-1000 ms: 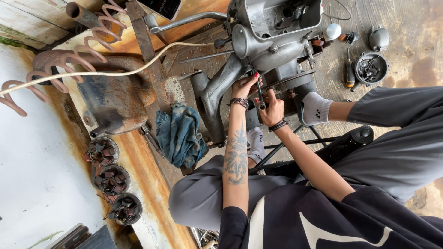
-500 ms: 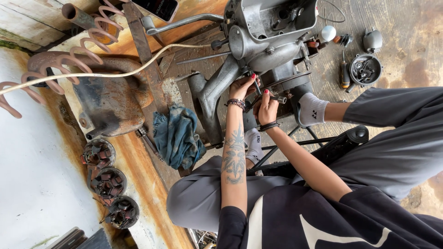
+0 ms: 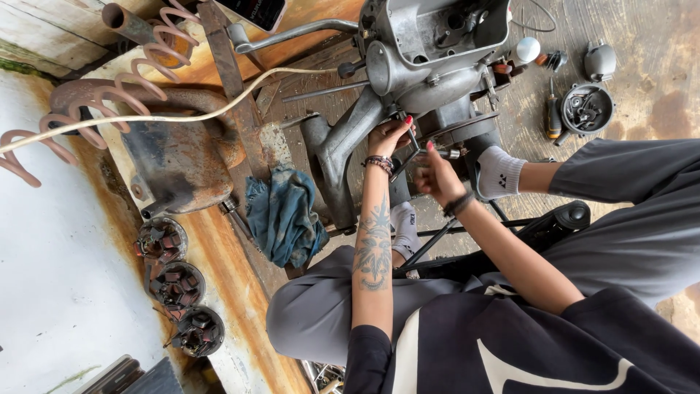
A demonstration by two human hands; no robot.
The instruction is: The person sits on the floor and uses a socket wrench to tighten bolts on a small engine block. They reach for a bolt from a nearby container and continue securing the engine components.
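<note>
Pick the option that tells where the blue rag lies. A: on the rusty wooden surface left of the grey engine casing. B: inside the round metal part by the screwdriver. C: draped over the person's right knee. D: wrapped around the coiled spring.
A: the blue rag lies crumpled on the rusty wooden surface, left of the grey engine casing that both hands work on.

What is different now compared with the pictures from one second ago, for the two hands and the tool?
Little has changed. The right hand has drawn slightly back from the grey engine housing, still gripping the metal tool. The left hand stays on the housing beside the tool. The blue rag and the three rusty round parts lie as before.
</note>
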